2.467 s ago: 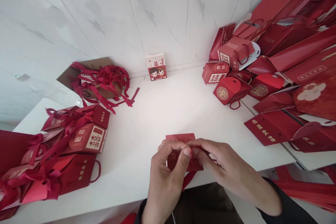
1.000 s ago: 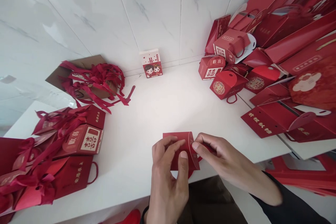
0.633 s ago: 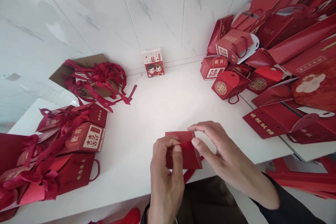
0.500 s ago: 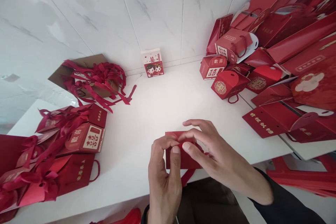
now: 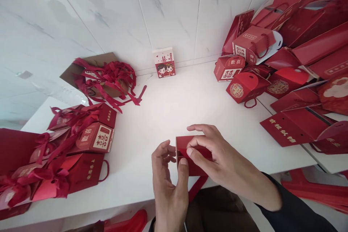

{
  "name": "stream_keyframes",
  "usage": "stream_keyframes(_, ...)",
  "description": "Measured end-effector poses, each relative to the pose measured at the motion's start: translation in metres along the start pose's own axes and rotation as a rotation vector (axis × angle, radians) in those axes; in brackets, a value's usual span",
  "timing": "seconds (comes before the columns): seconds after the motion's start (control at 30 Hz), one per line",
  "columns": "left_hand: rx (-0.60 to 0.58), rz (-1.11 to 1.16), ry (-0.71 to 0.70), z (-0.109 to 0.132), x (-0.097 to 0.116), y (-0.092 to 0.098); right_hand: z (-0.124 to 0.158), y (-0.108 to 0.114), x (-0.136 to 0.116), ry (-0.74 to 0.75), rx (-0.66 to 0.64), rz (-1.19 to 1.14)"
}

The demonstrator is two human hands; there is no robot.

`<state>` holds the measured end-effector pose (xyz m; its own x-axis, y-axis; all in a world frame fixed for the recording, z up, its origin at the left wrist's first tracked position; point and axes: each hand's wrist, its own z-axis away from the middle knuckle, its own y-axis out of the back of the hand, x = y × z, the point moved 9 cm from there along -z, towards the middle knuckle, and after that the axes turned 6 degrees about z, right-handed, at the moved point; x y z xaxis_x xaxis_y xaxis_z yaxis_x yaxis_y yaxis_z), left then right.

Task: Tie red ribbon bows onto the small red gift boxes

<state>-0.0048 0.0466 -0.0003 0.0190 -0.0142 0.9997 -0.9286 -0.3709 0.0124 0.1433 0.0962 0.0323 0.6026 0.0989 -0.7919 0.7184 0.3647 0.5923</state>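
A small red gift box (image 5: 197,166) lies on the table before me, its left end showing a gap beside the upper panel. My left hand (image 5: 168,181) is at that end, fingers curved and spread from the thumb. The thumb tip rests at the box's lower left edge; the fingertips reach the left edge. My right hand (image 5: 212,152) comes over the box from the right. Its thumb and index finger pinch a red flap on top, partly hidden by the fingers. A dark red ribbon (image 5: 198,187) hangs from beneath the box over the table edge.
A brown paper bag (image 5: 72,76) spills red ribbons (image 5: 116,74) at the back left. Ribbon-tied red boxes (image 5: 92,137) stand at the left. One small printed box (image 5: 165,63) is by the wall. Many red boxes (image 5: 246,87) crowd the right.
My left fingers have come off the top of the box and moved to its left side, opening from the thumb. The right hand keeps its pinch. The view has shifted slightly left.
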Motion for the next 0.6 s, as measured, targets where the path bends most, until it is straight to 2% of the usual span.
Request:
stream_keyframes(0.17, -0.045, -0.012, -0.016, -0.001, -0.004, 0.002, -0.005, -0.002, -0.004, 0.014, -0.003, 0.064)
stream_keyframes(0.5, -0.009, 0.001, 0.024, 0.002, -0.004, -0.001, -0.013, -0.001, -0.015, 0.069, -0.024, 0.135)
stream_keyframes(0.6, -0.044, 0.007, 0.016, 0.002, -0.005, 0.000, -0.012, -0.002, -0.014, 0.065, -0.026, 0.107)
